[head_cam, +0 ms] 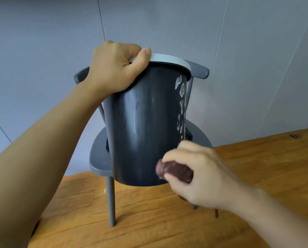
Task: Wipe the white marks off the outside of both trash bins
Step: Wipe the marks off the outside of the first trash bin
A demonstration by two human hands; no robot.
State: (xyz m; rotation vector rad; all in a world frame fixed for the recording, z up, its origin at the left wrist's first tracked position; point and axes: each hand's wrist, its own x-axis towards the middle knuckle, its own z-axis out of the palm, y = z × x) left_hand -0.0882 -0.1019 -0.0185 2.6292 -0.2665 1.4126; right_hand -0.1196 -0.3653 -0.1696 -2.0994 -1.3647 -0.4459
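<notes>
A black trash bin (142,126) with a light grey rim ring stands tilted on a grey chair seat. White marks (181,104) run down its right side, and faint white smears show on its front. My left hand (113,72) grips the rim at the top left, thumb over the ring. My right hand (198,174) holds a bunched dark brown cloth (174,170) against the bin's lower right wall, near the bottom edge. Only one bin is in view.
The grey chair (99,158) stands on a wooden floor (149,221), its backrest behind the bin. A grey panelled wall (42,51) rises right behind the chair. A small dark item (298,135) lies on the floor at far right.
</notes>
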